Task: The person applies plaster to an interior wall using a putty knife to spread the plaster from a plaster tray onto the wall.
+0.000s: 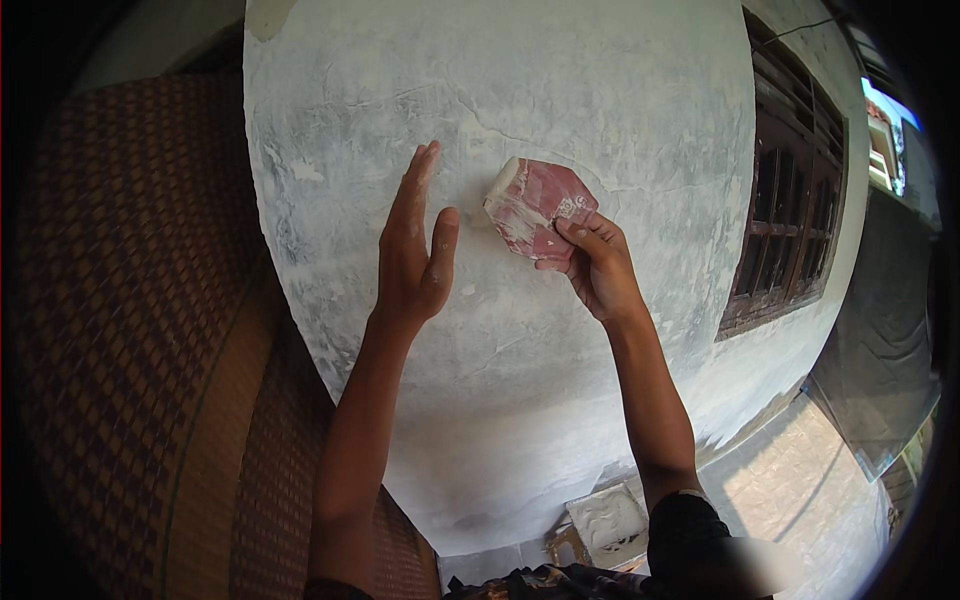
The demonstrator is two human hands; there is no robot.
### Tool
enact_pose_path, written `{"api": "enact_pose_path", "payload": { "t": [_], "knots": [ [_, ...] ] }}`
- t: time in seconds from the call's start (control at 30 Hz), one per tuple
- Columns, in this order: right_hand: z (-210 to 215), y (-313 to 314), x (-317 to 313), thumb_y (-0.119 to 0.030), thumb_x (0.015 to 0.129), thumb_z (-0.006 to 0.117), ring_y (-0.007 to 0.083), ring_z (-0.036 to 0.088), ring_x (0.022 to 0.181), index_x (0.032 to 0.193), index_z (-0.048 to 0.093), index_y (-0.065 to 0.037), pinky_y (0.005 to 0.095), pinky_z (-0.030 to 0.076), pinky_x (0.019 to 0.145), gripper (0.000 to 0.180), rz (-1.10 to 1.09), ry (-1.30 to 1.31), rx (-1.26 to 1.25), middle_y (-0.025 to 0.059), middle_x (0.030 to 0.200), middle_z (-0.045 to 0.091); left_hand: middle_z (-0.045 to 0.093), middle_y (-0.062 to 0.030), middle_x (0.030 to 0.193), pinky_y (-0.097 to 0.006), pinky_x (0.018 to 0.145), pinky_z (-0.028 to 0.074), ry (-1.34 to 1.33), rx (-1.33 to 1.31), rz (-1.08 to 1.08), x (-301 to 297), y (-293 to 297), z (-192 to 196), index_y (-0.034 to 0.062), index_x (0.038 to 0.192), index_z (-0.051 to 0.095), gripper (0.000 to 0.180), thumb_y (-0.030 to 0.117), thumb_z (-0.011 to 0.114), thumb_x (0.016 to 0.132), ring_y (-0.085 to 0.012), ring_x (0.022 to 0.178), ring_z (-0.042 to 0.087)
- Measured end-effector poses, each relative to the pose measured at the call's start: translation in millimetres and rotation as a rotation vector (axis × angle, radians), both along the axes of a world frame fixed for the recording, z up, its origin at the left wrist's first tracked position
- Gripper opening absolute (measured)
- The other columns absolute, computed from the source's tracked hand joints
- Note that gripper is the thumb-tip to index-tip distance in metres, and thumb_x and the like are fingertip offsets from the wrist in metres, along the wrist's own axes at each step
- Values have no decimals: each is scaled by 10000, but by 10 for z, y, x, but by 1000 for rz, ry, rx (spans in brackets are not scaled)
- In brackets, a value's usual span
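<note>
In my right hand is a flat reddish putty spreader, a scraper smeared with white putty along its left edge and face. Thumb on the near face, fingers behind, I grip it by its lower right corner. The spreader stands close to the pale, patchy wall; whether it touches cannot be made out. To its left my left hand is raised with fingers pointing up and the thumb apart, holding nothing. White residue marks its fingertips and thumb.
Down by the wall's foot sits a tray of whitish putty. A brown woven mat panel stands along the left. On the right are a dark wooden window with bars and a hanging dark sheet. Sunlight falls on the floor.
</note>
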State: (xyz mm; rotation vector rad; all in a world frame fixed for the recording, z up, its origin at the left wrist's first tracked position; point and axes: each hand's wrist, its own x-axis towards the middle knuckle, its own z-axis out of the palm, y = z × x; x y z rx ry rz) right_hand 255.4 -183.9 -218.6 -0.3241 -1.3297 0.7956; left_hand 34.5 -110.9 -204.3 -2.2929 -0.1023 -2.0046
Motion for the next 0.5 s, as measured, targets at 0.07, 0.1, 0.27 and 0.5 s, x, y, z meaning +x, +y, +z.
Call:
{"api": "enact_pose_path", "payload": {
  "t": [0.07,0.1,0.27,0.5],
  "knots": [
    [229,24,9,-59,1000,550,214,738,867,1167,622,94,319,668,724,238,-12,-33,38,176,1057,709,367,-239,1588,-487,1224,276,-19,30,-1,22,62,169,0,1551,328,583,274,458,1053,-368,1519,284],
    [382,25,0,-58,999,549,210,734,863,1156,626,94,318,664,732,232,-62,-40,60,172,1050,709,383,-243,1576,-484,1219,286,-34,42,41,32,101,292,-6,1542,343,574,273,458,1054,-371,1508,308],
    [1218,73,-34,-67,984,569,201,716,848,1118,658,87,325,646,765,222,-329,-134,251,170,1012,704,435,-257,1536,-472,1202,320,-125,144,90,41,254,930,-26,1511,392,551,281,457,1058,-388,1466,382],
    [2451,348,-188,-91,931,635,262,735,887,1143,657,99,361,613,741,285,-723,-329,584,179,977,718,458,-265,1514,-464,1174,360,-212,208,290,-65,520,1715,-14,1494,423,552,325,465,1059,-408,1425,429]
  ]
}}
